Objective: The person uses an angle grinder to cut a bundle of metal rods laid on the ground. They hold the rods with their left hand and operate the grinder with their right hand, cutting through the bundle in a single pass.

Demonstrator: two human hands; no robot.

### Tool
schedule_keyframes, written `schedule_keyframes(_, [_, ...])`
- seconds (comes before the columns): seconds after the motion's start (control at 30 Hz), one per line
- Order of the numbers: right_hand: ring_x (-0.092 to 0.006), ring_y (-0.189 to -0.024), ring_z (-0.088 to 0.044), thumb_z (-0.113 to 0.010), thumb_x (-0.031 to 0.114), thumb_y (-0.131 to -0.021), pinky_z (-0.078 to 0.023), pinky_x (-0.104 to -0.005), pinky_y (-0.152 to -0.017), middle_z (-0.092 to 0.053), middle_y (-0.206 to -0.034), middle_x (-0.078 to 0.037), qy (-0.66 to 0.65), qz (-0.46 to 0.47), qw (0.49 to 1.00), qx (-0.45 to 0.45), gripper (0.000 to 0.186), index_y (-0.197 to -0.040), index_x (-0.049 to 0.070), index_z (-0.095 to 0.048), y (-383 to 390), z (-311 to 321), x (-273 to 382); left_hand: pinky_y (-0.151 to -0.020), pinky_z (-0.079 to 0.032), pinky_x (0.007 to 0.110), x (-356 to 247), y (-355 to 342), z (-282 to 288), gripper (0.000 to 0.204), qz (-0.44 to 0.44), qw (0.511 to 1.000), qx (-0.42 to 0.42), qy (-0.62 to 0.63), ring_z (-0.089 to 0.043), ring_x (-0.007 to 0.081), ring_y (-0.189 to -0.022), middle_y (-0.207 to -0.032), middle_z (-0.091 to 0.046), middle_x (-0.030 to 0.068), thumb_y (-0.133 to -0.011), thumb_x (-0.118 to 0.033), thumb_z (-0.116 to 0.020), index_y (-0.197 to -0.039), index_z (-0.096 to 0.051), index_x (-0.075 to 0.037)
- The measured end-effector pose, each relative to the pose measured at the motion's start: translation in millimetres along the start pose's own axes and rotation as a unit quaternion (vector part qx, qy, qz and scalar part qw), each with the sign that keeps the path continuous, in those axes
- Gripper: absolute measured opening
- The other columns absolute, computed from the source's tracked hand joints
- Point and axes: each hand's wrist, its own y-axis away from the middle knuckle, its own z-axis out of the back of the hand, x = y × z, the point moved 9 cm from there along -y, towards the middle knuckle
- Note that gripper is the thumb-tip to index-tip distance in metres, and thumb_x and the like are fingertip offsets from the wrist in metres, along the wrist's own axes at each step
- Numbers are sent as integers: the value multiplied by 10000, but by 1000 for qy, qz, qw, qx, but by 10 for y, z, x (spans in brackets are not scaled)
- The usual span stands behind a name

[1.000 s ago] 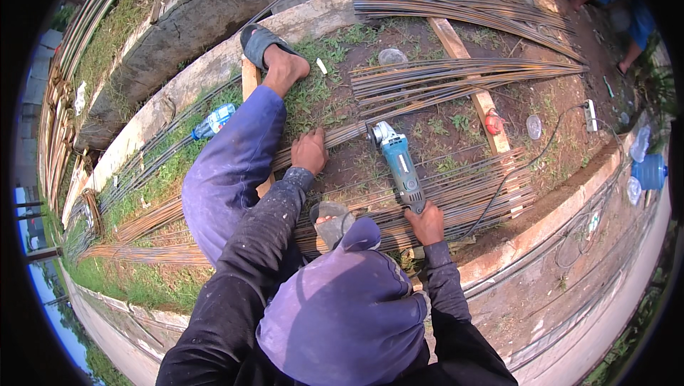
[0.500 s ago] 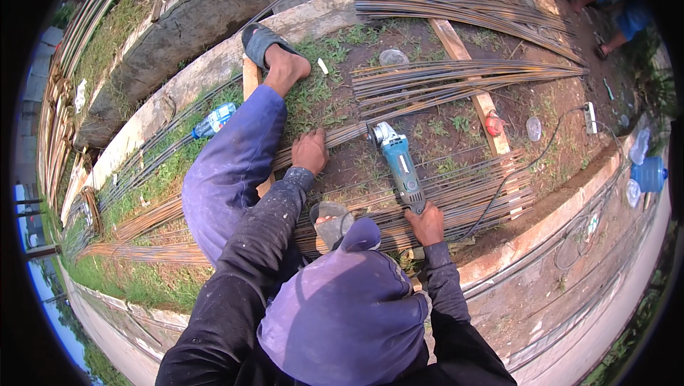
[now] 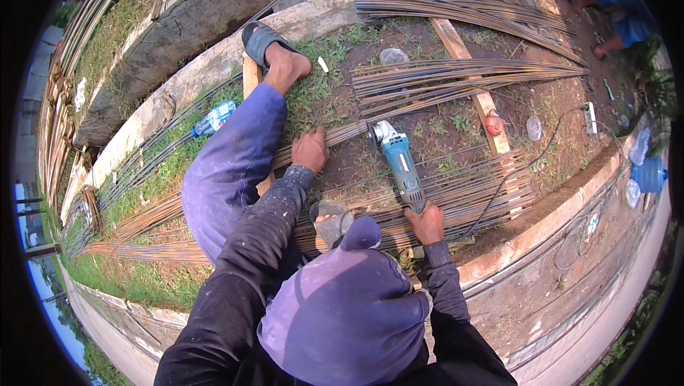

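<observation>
My right hand (image 3: 426,223) is closed round the rear handle of a teal angle grinder (image 3: 401,162). Its silver head and disc point away from me, with the disc against the cut end of a bundle of thin rusty steel bars (image 3: 347,131). Closed over that same bundle, a little left of the disc, is my left hand (image 3: 310,151); its fingertips are partly hidden. Closer to me, more long bars (image 3: 463,190) run beneath the grinder. Whether the disc spins cannot be told.
Cut bars (image 3: 456,79) rest across a wooden beam (image 3: 486,111) at the right. A power cord (image 3: 545,151) runs to a white socket strip (image 3: 591,118). My sandalled foot (image 3: 274,51) is on another beam. Beside my leg lies a plastic bottle (image 3: 214,119). Another person's legs (image 3: 616,26) show far right.
My hands and the grinder hold almost the same place. The other person's legs at the far right have shifted slightly.
</observation>
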Motion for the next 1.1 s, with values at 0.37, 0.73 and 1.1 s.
schedule_keyframes(0.37, [-466, -862, -656, -749, 275, -704, -523, -493, -753, -655, -848, -324, 12, -3, 1000, 2, 444, -892, -106, -619, -12, -15, -45, -946, -446, 506, -26, -2, 17, 378, 8, 1000, 3, 6, -580, 356, -1099, -1142, -645, 142, -783, -137, -644, -1153, -594, -76])
schedule_keyframes(0.73, [-459, -858, -661, -755, 271, -703, -525, -481, -753, -659, -842, -318, 5, -2, 1000, 7, 439, -886, -105, -620, 4, 5, 9, -926, -456, 514, -27, 8, 44, 368, 6, 1000, -3, 9, -589, 368, -1081, -1130, -650, 145, -773, -140, -670, -1128, -596, -75])
schedule_keyframes(1.1, [-456, -841, -665, -763, 253, -708, -526, -478, -741, -661, -831, -313, 21, 4, 1000, 5, 423, -887, -104, -624, 17, 37, 64, -920, -462, 498, -15, -1, 31, 391, 5, 1000, -4, 6, -595, 361, -1069, -1123, -654, 143, -771, -143, -672, -1150, -605, -76])
